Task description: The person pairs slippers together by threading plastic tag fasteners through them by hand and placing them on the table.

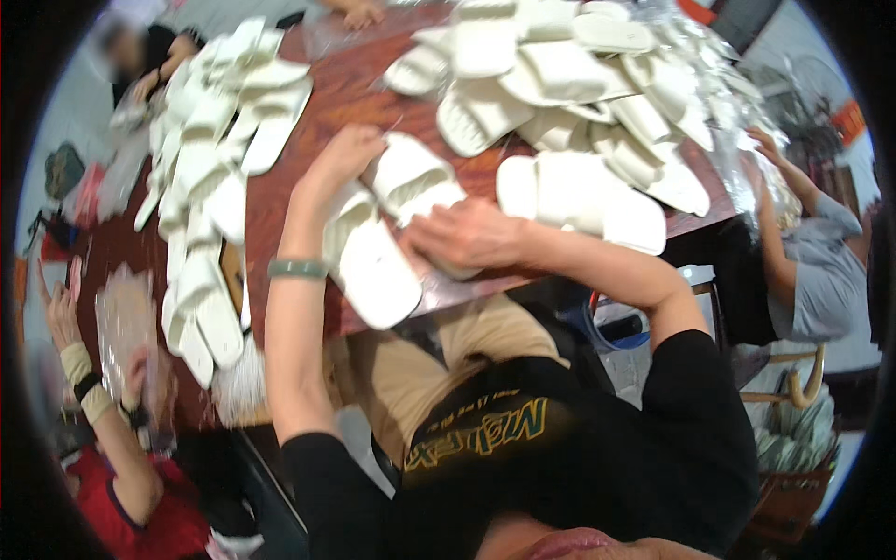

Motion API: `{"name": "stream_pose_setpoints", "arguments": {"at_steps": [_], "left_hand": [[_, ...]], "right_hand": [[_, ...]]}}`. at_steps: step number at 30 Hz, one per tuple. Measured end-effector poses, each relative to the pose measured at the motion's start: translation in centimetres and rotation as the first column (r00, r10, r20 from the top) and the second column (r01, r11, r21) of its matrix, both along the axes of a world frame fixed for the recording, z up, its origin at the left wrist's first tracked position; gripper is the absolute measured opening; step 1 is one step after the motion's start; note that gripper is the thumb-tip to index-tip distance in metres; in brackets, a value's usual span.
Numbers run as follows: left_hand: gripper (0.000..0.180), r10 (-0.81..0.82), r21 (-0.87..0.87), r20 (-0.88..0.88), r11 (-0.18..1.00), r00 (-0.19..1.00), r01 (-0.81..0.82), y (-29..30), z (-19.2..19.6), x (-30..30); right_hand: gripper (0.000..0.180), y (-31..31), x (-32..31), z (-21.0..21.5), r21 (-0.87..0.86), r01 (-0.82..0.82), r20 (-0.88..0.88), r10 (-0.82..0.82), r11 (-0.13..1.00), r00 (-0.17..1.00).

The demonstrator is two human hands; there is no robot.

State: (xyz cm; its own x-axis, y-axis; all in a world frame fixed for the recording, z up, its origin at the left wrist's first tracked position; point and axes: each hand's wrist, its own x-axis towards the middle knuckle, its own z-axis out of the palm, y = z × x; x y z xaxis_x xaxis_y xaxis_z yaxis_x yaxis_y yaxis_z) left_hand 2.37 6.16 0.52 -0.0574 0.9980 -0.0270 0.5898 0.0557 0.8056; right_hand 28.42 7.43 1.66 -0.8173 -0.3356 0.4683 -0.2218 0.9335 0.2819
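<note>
Two white slide slippers lie in front of me at the table's near edge: a left slipper (381, 266) with its sole toward me, and a right slipper (411, 177) angled beside it. My left hand (347, 157) is at their far ends, fingers bent and closed; a thin strand shows by its fingertips, but what they hold is hidden. A green bangle (298, 269) circles that wrist. My right hand (469, 235) has its fingers curled over the near end of the right slipper, covering part of it.
More white slippers (560, 75) are heaped at the far right, with a loose pair (583, 198) nearer. Another pile (201, 173) runs along the left. Clear plastic bags (126, 303) lie on the left table. Co-workers sit left and right; another hand (362, 14) shows at the far edge.
</note>
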Motion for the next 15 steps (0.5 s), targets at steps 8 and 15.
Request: {"name": "stream_pose_setpoints", "arguments": {"at_steps": [8,15], "left_hand": [[0.025,0.191,0.047,0.149,0.979,0.97,-0.2,0.2,1.2,2.1],[0.026,0.28,0.445,-0.066,0.867,0.958,-0.223,1.4,0.6,2.3]], "right_hand": [[0.014,3.2,-2.2,-1.7,-0.122,0.171,0.054,-0.165,0.978,0.985],[0.018,2.8,-3.8,-1.8,-0.177,0.316,0.147,-0.293,0.932,0.945]]}}
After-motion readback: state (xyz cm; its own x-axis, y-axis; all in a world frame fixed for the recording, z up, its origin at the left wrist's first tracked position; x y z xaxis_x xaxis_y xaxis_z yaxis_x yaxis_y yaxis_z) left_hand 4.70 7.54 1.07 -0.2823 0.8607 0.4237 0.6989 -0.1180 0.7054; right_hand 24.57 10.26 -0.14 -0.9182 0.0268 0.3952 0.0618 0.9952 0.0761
